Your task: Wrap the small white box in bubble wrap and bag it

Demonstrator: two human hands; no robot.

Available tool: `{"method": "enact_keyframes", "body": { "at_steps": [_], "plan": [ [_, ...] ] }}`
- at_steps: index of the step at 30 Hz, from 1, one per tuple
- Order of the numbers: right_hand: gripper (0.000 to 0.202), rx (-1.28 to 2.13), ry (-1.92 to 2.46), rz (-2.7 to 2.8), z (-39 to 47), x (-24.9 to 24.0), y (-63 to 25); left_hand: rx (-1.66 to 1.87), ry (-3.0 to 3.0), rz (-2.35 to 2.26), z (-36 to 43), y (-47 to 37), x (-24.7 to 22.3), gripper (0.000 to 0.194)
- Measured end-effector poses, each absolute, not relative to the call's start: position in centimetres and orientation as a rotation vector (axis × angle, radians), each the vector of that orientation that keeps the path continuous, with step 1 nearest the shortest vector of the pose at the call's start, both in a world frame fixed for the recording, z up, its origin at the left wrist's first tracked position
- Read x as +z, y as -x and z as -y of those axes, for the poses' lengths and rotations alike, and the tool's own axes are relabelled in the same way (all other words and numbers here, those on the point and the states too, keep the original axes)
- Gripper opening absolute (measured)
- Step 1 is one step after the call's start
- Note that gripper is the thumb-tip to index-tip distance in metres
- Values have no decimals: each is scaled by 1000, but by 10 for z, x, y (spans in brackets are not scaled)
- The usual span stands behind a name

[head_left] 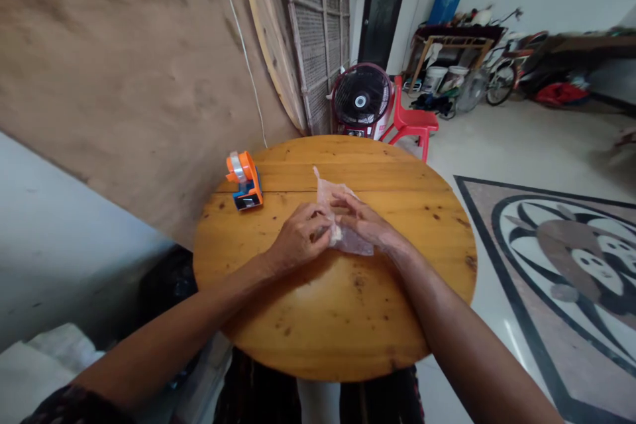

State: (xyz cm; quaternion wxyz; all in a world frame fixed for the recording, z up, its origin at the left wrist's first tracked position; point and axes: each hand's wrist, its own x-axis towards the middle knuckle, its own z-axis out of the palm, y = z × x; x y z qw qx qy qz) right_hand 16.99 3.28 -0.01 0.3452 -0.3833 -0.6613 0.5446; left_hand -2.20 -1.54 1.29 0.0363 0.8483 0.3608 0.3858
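Note:
A sheet of thin, translucent pinkish plastic wrap [360, 243] lies on the round wooden table [318, 331] between my hands. A small whitish lump [336, 233] shows on or under it, too small to name. My left hand [304, 233] is closed at the sheet's left edge, thumb and forefinger pinched beside the lump. My right hand [365, 218] rests over the sheet from the right, its fingers stretched out and slightly apart. What lies beneath its palm is hidden. To the left, apart from both hands, stands an orange and blue tape dispenser [247, 182] with a roll of clear tape.
Beyond the table's far edge stand a dark red fan [361, 99] and a red plastic chair [415, 120]. A large brown board [149, 66] leans close along the left side. A bicycle [501, 79] and a cluttered side table [457, 36] are at the back right.

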Motion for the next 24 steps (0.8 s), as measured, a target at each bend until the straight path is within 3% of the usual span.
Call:
{"method": "enact_keyframes", "body": {
  "at_steps": [8, 15, 24],
  "plan": [
    [67, 1500, 919, 1695, -26, 8, -171, 1232, -2546, -1198, 27, 11, 10, 9],
    [58, 1478, 983, 1758, -17, 15, -174, 1215, -2567, -1207, 28, 5, 12, 6],
    [51, 1190, 1134, 1640, -24, 16, -175, 1308, -2530, -1012, 25, 6, 7, 14]
  ]
}}
